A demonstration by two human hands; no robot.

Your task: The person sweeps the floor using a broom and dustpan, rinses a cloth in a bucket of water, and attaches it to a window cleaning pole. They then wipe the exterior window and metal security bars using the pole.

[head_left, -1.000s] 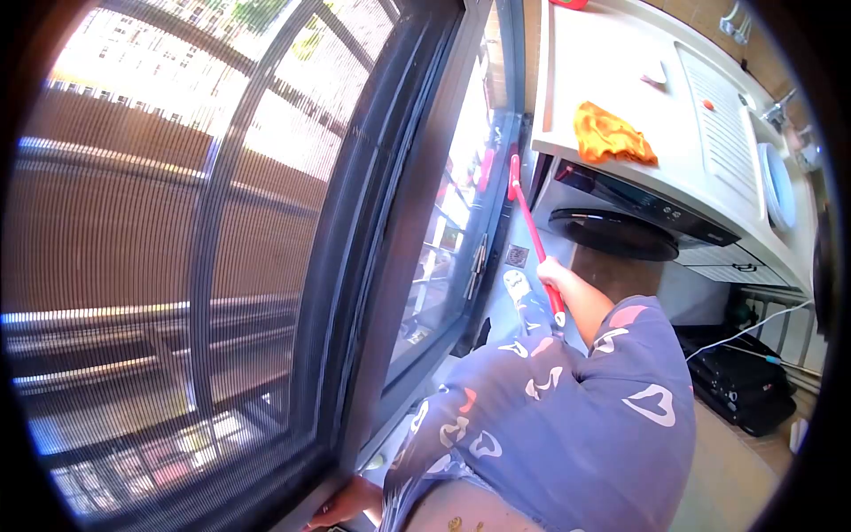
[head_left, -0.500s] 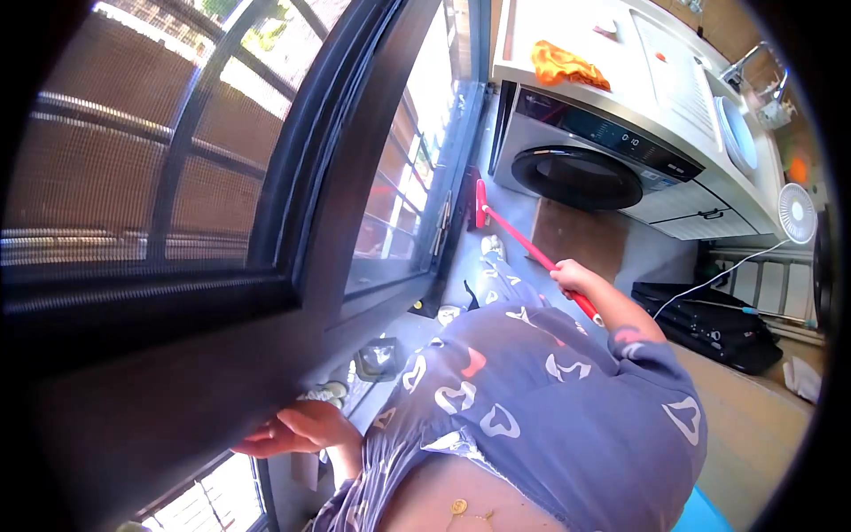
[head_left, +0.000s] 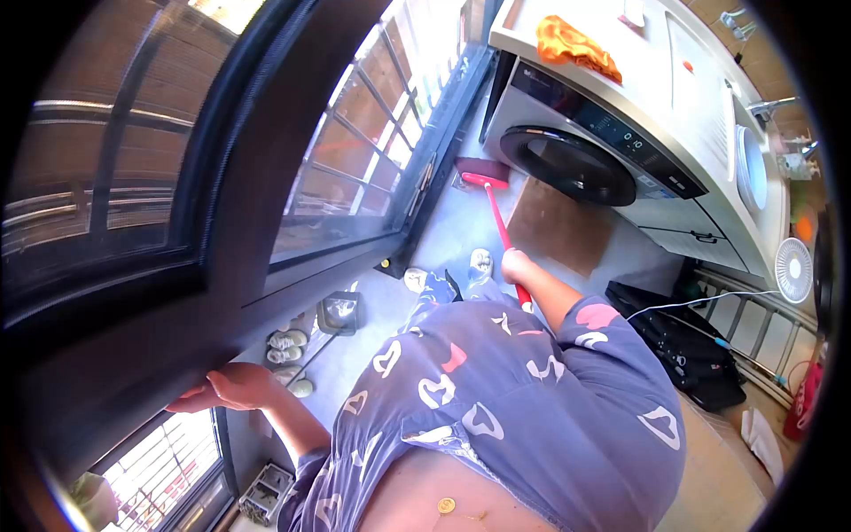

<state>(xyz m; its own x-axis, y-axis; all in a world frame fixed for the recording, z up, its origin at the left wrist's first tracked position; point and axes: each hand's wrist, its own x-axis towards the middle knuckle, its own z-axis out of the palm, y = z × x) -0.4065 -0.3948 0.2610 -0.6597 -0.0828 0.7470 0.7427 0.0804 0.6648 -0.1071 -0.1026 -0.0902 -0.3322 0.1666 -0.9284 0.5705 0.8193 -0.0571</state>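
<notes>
My right hand [head_left: 518, 265] is closed around the red handle of a broom [head_left: 502, 226]. The broom's dark red bristle head rests on the floor just left of the washing machine [head_left: 576, 164]. At the lower left, my left hand [head_left: 232, 387] grips the edge of a dark-framed glass door [head_left: 232, 222]. Its thumb shows on the near side, while the fingertips are partly hidden against the frame. Close to the door's lower edge, a dark dustpan [head_left: 340, 313] with a long thin handle stands on the floor.
Shoes [head_left: 285, 344] sit below the door. A brown mat [head_left: 563, 226] lies before the washer. An orange cloth [head_left: 576, 49] is on the white counter [head_left: 660, 89]. On the right are a black bag [head_left: 683, 350], a small white fan [head_left: 794, 270] and a metal ladder [head_left: 753, 341].
My view has shifted, and the door and my left hand appear farther left. The broom is more upright in view, its bristles now facing me more fully, with my right hand nearer my body's midline.
</notes>
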